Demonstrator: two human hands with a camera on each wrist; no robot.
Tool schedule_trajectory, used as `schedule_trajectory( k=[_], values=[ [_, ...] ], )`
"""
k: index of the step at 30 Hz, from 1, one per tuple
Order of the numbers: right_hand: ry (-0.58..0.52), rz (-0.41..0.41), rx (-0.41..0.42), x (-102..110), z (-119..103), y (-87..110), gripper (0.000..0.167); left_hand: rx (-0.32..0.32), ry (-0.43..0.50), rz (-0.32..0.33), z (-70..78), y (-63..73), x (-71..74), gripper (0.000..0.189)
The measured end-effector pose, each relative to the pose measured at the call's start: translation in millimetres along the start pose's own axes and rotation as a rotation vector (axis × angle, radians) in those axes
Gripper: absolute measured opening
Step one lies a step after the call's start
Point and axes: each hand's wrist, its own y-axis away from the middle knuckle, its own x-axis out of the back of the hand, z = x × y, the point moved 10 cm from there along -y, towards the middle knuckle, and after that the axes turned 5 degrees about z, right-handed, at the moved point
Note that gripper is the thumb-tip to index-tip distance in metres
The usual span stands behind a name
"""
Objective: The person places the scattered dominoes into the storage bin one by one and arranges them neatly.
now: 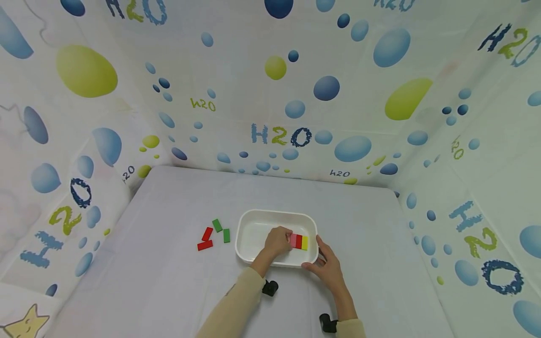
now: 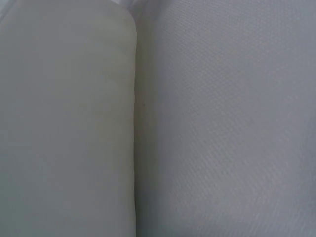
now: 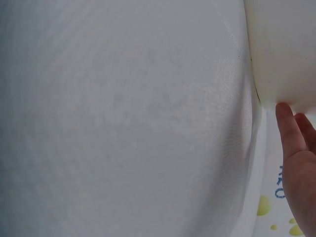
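Observation:
A white tray (image 1: 258,214) stands on the table. In it, toward the right end, a pink block (image 1: 293,241), a red block (image 1: 298,241) and a yellow block (image 1: 305,242) lie side by side in a row. My left hand (image 1: 277,241) reaches over the tray's front wall, its curled fingers pinching the pink block at the row's left end; the fingertips are partly hidden. With thumb at the front and fingers at the right side, my right hand (image 1: 328,266) grips the tray's front right corner. The right wrist view shows its fingers (image 3: 291,131) against the tray wall (image 3: 284,54).
Left of the tray lie two loose red blocks (image 1: 205,245) and two green blocks (image 1: 226,235). White cloth covers the table (image 1: 169,281). A patterned curtain (image 1: 236,103) surrounds the table at the back and sides. Only pale surfaces fill the left wrist view.

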Motion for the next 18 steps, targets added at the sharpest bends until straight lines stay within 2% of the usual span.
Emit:
schedule_trajectory(
  k=[5,9,18],
  values=[
    [0.002,-0.016,-0.005,1,-20,5.9,0.094,0.015,-0.014,-0.021,-1.9,0.0,-4.0,0.046],
    [0.006,-0.02,0.027,3,-31,8.9,0.092,0.014,-0.02,-0.029,-2.3,-0.5,-5.1,0.046],
    [0.006,-0.025,0.018,2,-32,8.7,0.092,-0.011,-0.054,-0.032,-0.7,-0.9,-5.4,0.049]
  ],
)
